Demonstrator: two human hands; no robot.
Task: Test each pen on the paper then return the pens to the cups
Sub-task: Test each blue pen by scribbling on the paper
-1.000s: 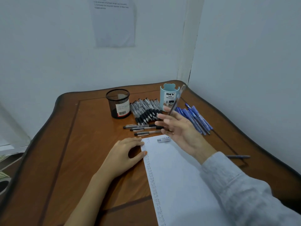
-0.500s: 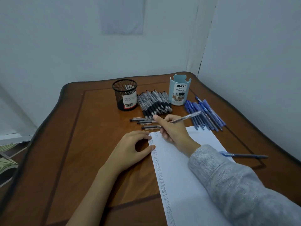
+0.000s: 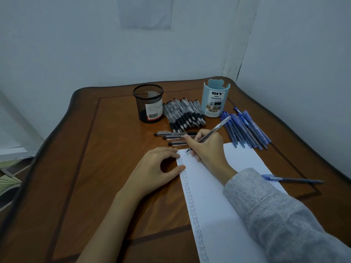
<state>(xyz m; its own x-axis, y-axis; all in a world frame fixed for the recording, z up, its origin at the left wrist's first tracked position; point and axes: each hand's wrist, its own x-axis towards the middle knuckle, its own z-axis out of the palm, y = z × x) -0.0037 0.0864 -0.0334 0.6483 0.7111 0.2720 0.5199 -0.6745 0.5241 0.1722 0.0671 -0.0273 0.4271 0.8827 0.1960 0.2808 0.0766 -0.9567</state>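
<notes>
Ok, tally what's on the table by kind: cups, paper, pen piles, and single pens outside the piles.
Cups: 2, mesh cup and blue cup
Paper: 1
Pen piles: 2, black pile and blue pile, too packed to count inside
Single pens: 5, three black pens by the black pile, one blue pen at right, one pen in the right hand
Total: 10

My sleeve (image 3: 266, 205) is ribbed grey; paper (image 3: 218, 205) white; mesh cup (image 3: 148, 103) black; other cup (image 3: 215, 99) pale blue; surface (image 3: 95, 168) reddish brown.

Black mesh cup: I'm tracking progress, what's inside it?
No pens stick up from the black mesh cup; only its label's pale back shows inside. Its floor is hidden.
</notes>
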